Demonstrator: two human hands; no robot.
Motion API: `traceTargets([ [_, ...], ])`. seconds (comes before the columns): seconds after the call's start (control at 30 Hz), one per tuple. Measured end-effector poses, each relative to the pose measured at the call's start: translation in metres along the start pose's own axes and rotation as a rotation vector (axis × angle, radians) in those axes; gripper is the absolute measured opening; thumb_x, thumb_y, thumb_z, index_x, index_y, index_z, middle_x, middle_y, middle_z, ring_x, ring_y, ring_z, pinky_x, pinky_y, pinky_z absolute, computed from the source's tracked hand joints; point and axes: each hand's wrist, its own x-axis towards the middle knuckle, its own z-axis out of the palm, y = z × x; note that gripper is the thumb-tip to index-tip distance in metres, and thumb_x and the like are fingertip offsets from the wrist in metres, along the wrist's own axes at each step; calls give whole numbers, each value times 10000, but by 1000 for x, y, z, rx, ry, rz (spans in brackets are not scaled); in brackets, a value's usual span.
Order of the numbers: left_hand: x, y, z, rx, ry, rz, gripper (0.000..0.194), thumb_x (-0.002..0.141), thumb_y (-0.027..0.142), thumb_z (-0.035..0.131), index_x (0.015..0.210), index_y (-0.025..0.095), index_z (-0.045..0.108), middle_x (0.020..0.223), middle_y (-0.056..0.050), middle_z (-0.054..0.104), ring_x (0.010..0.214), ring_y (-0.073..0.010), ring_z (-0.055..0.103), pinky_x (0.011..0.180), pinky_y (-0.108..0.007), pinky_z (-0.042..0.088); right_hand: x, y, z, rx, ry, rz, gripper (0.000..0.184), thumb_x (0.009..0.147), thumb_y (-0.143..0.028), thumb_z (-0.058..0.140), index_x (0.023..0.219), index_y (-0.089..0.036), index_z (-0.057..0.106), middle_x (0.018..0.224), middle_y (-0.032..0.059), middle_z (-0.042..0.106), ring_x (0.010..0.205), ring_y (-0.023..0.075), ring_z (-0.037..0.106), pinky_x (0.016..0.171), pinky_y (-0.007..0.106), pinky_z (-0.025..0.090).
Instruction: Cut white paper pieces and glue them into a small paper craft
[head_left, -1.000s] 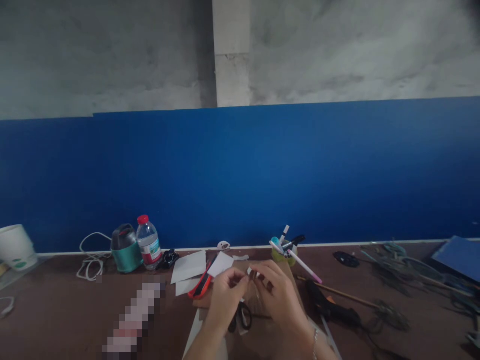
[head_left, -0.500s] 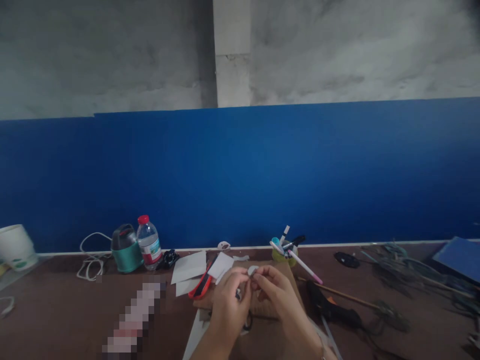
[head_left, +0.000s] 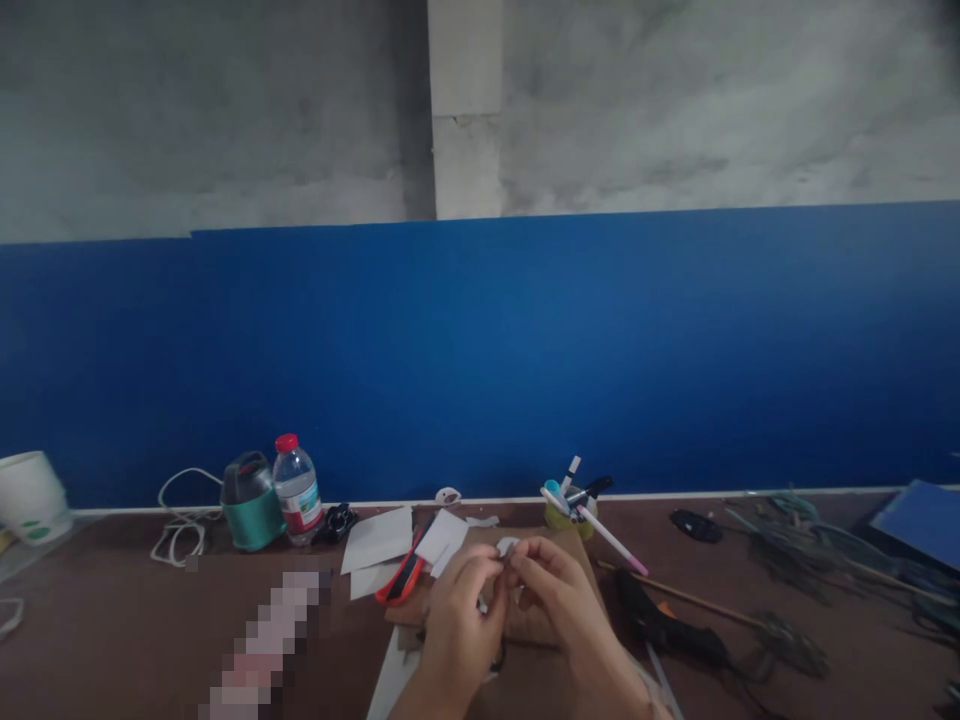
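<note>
My left hand (head_left: 459,612) and my right hand (head_left: 559,600) meet over the brown table, fingertips pinched together on a small white piece (head_left: 507,546) held between them. Both hands are closed on it. Under them lies a brown cardboard sheet (head_left: 551,625). Just left of my left hand sit a red utility knife (head_left: 401,578) and white paper sheets (head_left: 377,537). What lies directly beneath my palms is hidden.
A pen cup (head_left: 568,505) with markers stands behind my hands. A water bottle (head_left: 296,489) and a teal container (head_left: 249,500) stand at the back left, with a white cable (head_left: 174,530). A black glue gun (head_left: 667,625), wire tangles (head_left: 795,560) and a blue folder (head_left: 924,520) lie to the right. A white cup (head_left: 31,496) is far left.
My hands drew closer together and a little nearer to me, both pinching the small white piece. The view tipped slightly upward.
</note>
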Motion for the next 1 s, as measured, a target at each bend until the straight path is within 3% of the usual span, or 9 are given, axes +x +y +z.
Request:
traceTargets([
  [0.33, 1, 1, 0, -66, -36, -45, 165, 813, 97, 539, 779, 208, 657, 906, -89, 715, 866, -211, 680, 765, -306, 542, 4, 5, -5, -90, 19, -47, 262, 638, -402, 731, 665, -175, 603, 608, -10, 603, 546, 127, 551, 479, 207, 411],
  [0.57, 7, -1, -1, -221, -109, -256, 155, 829, 168, 515, 765, 181, 656, 802, -64, 687, 768, -190, 649, 705, -274, 511, 2, 10, -9, -436, 58, -294, 126, 720, -270, 636, 774, -164, 681, 721, 41, 709, 676, 190, 647, 608, 259, 489],
  [0.73, 10, -5, -1, -248, -193, -380, 208, 826, 207, 518, 687, 179, 670, 729, -53, 678, 709, -181, 628, 656, -241, 476, 1, 14, -12, -647, -7, -415, 161, 778, -210, 559, 830, -176, 707, 798, 66, 743, 700, 200, 672, 621, 263, 500],
  [1.0, 6, -7, 3, -229, -200, -563, 180, 785, 259, 542, 670, 177, 653, 635, -28, 649, 620, -172, 579, 584, -238, 420, 0, 19, -12, -953, -45, -609, 236, 844, -172, 458, 808, -189, 690, 755, 59, 724, 644, 186, 655, 607, 267, 464],
])
